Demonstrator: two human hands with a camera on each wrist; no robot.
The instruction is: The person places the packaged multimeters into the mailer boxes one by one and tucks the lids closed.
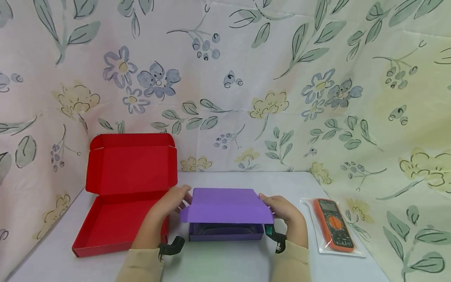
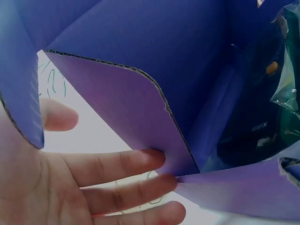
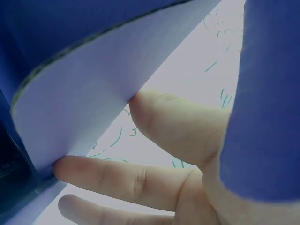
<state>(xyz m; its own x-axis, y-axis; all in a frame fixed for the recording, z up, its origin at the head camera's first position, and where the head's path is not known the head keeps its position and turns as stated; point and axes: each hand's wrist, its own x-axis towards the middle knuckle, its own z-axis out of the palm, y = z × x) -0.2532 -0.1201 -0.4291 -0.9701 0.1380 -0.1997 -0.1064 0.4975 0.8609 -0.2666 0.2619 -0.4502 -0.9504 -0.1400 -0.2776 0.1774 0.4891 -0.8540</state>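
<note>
A purple cardboard box (image 1: 225, 234) stands mid-table with its lid (image 1: 225, 205) tilted partly down over it. At its left side is my left hand (image 1: 174, 201), whose straight fingers touch a purple side flap (image 2: 117, 98) in the left wrist view. My right hand (image 1: 285, 209) is at the right side; its extended index finger and thumb touch another side flap (image 3: 93, 93) in the right wrist view. Inside the box lies a dark item (image 2: 253, 108) with a small orange spot and clear plastic beside it, mostly hidden by the lid in the head view.
To the left, an open red cardboard box (image 1: 112, 223) has its lid raised against the patterned cloth backdrop (image 1: 218, 86). An orange multimeter (image 1: 334, 223) in a clear plastic bag lies at the right edge of the white table (image 1: 218, 262).
</note>
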